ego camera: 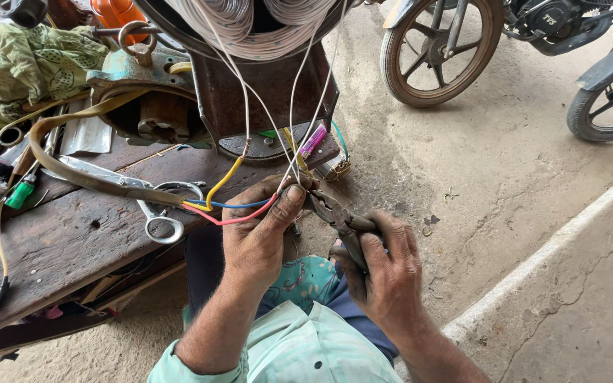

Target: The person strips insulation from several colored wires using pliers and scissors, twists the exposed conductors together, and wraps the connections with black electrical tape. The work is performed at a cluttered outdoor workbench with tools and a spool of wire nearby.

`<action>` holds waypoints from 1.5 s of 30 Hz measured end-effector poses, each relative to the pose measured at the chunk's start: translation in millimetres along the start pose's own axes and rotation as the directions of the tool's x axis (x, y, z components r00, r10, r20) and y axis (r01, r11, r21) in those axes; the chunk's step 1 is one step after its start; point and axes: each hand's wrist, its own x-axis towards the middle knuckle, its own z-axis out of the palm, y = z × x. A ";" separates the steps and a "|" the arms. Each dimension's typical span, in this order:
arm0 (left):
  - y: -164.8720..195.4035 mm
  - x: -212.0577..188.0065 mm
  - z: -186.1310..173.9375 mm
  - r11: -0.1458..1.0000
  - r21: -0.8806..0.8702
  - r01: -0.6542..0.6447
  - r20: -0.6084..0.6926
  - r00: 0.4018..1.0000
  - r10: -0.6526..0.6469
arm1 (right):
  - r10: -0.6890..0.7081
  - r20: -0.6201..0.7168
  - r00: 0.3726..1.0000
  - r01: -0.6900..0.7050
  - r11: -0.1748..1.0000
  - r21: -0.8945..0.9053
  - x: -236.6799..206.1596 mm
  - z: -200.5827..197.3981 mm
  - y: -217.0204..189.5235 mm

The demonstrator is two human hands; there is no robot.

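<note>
My left hand (258, 227) pinches a bundle of thin wires (239, 209): yellow, blue and red insulated leads meeting white strands that run up to a large coil winding (250, 28). My right hand (384, 266) grips the handles of dark pliers (335, 216), whose jaws sit right at the wire ends beside my left thumb. Both hands hover just off the edge of a worn wooden bench (58, 241).
Scissors (157, 206), a tan strap (72, 174), a metal motor housing (150, 99), green cloth (30, 60), a small tube and a green lighter lie on the bench. Two motorcycle wheels (441, 50) (608, 99) stand on the concrete floor, with a raised kerb (555, 248) at right.
</note>
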 end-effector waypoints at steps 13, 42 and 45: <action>-2.9 4.7 -16.7 0.975 -0.221 0.026 0.066 0.998 -0.011 | 0.096 0.516 0.851 -0.464 0.598 0.654 -11.5 -6.2 21.3; 88.8 -47.3 -7.9 0.206 0.763 -0.612 0.448 0.731 0.515 | -0.481 0.138 0.866 0.360 0.791 0.495 102.2 128.3 0.3; 100.3 -40.3 -16.7 0.108 0.812 -0.574 0.492 0.772 0.403 | -0.318 0.207 0.925 -0.076 0.379 0.922 97.7 97.8 15.3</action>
